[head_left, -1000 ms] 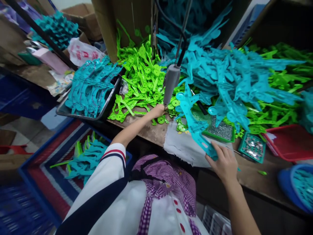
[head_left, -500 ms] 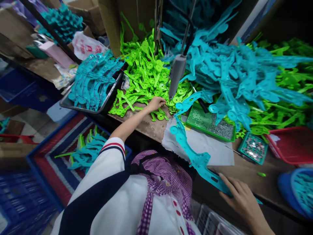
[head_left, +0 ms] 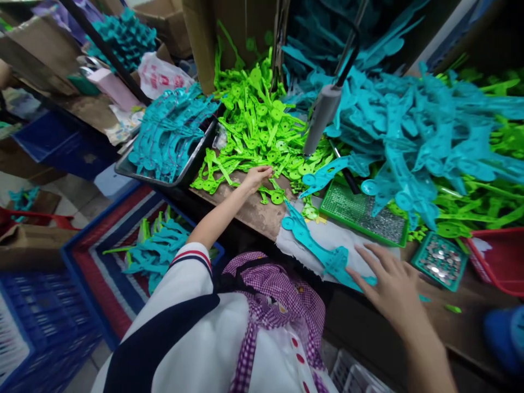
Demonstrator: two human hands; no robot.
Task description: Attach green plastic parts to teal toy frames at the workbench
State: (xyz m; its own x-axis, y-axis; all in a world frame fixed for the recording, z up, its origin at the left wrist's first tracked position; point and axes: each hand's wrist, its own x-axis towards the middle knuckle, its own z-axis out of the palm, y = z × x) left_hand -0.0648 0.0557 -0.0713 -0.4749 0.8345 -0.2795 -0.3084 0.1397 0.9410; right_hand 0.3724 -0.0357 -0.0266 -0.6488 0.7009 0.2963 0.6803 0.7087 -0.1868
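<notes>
My left hand is at the front of a pile of green plastic parts. Its fingertips are pinched together, and whatever they may hold is too small to make out. A long teal plastic piece lies over a white cloth at the bench's front edge. My right hand hovers at the near end of this piece with fingers spread; it partly hides that end. A grey electric screwdriver hangs tip down above the green pile.
Behind the cloth sits a green tray of small metal parts, beside a smaller tray of shiny pieces. Teal parts heap up at the right. A red basket stands far right; a metal tray of teal assemblies is at left.
My right hand has let go of the teal piece and spread its fingers, and the piece has come down onto the cloth. The view has shifted slightly; my left hand stays by the green pile.
</notes>
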